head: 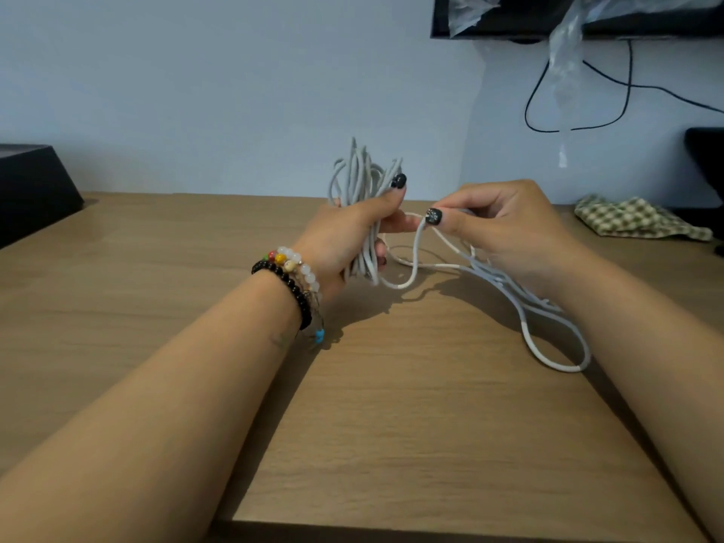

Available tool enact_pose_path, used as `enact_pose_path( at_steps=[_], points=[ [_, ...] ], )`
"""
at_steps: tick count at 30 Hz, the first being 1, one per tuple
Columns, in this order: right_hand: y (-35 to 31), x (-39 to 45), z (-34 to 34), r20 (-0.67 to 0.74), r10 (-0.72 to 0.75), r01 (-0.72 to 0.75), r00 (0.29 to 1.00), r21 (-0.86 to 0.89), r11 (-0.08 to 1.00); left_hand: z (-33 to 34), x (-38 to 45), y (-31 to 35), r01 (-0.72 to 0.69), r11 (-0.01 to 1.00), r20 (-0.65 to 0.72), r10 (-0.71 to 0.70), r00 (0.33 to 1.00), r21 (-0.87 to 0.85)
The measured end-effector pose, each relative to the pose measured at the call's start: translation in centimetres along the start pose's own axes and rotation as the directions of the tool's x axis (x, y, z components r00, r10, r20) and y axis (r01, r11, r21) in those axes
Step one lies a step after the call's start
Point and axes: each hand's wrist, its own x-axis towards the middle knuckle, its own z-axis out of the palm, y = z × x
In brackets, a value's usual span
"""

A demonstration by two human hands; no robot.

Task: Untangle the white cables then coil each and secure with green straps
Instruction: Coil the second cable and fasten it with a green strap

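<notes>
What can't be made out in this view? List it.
- Green straps: none in the head view.
- Coiled white cable: middle hidden by the left hand.
- Loose cable: upper part hidden under the right hand.
- Number of cables: strands overlap.

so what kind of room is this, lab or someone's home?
Probably a home or small office, not a lab: a wooden table against a plain wall, a dark screen mounted above with a black cord dangling, and a checked cloth lying at the right.
</notes>
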Motion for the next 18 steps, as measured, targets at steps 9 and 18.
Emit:
enact_pose_path(
  at_steps=[9, 18],
  points=[
    [0.06, 0.01, 0.27, -0.099, -0.072, 0.073, 0.993, 0.013, 0.997, 0.72, -0.37, -0.27, 0.139, 0.983, 0.312, -0.096, 0.945, -0.118],
    [-0.21, -0.03, 0.81, -0.272, -0.043, 0.055, 0.961, 0.038, 0.998, 0.66, -0.60, -0.31, 0.169, 0.980, 0.375, -0.119, 0.919, -0.105]
  ],
)
